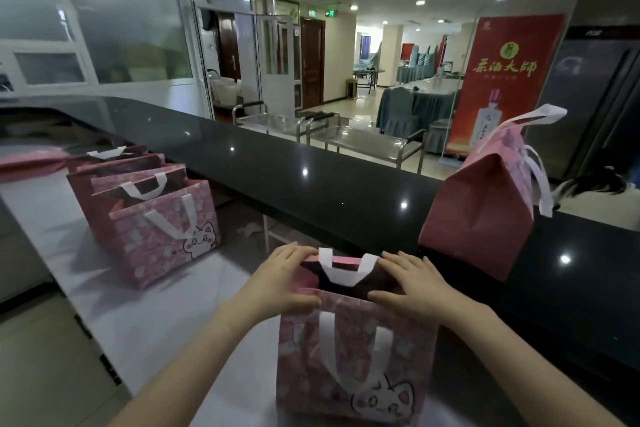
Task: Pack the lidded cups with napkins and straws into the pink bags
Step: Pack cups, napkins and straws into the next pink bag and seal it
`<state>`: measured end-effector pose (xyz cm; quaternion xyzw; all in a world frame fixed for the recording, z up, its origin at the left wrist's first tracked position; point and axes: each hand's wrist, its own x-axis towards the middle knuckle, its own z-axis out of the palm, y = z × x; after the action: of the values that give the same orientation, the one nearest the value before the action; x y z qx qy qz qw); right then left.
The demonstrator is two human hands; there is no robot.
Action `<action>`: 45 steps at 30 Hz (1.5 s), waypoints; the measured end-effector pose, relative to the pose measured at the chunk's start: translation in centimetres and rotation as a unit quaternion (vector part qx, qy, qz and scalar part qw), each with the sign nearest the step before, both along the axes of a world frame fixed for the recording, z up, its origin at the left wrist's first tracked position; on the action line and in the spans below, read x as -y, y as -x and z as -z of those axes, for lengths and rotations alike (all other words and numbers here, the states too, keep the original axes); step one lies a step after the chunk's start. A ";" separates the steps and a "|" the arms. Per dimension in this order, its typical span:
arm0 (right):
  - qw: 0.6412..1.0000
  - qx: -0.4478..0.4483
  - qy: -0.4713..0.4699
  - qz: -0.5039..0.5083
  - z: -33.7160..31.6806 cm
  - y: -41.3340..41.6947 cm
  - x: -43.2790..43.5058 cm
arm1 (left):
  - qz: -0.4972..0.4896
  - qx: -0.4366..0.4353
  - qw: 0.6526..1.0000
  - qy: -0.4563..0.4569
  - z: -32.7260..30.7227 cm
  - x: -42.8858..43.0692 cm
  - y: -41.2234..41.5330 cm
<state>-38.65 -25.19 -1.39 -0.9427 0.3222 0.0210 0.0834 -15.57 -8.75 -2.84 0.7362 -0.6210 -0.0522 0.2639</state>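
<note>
Closest to me stands the pink bag (353, 357), upright on the white worktop (104, 288), just below the black counter (311, 177). My left hand (284, 282) and right hand (410, 289) each clasp one end of its mouth, thumb on the near wall and fingers over the far wall. Its inside is dark, so I cannot tell whether a cup sits in there.

The walls look thin and soft, printed with a cat, and the white strap handles (346, 274) are flat and limp. If I squeeze unevenly, a wall could buckle or the bag could tip, and I judge that a lidded cup inside would lean and might leak. A loose handle could also flop into the mouth.

To my left stands a row of cat-print bags (162, 218). On the glossy counter sits the gabled bag (485, 204), its top pinched shut.
</note>
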 end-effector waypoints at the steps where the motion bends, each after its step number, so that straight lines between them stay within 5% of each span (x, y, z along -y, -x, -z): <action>1: 1.000 0.001 -0.009 0.002 0.0 0.2 0.3 | -0.002 0.000 1.000 -0.002 0.0 0.4 0.1; 10: 0.996 0.038 -0.026 -0.077 0.2 2.9 -0.1 | -0.017 0.013 0.999 0.035 1.4 1.5 0.6; 18: 0.977 0.213 -0.025 -0.007 2.5 2.4 -2.4 | -0.024 -0.044 0.997 0.058 2.0 0.3 0.5; 26: 0.962 0.266 -0.032 0.050 3.6 2.8 -3.1 | -0.020 -0.176 0.984 0.003 1.0 -1.9 -0.9; 37: 0.950 0.304 -0.050 0.049 4.0 3.0 -3.4 | -0.065 -0.010 0.989 0.134 3.0 -2.1 0.7; 45: 0.961 0.262 -0.088 0.009 3.9 3.8 -2.3 | 0.013 -0.002 0.998 0.058 3.0 -3.4 -0.4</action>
<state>-42.46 -22.88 -5.24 -0.9012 0.2943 -0.1996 0.2478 -15.18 -5.36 -5.84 0.7111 -0.6325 -0.0207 0.3065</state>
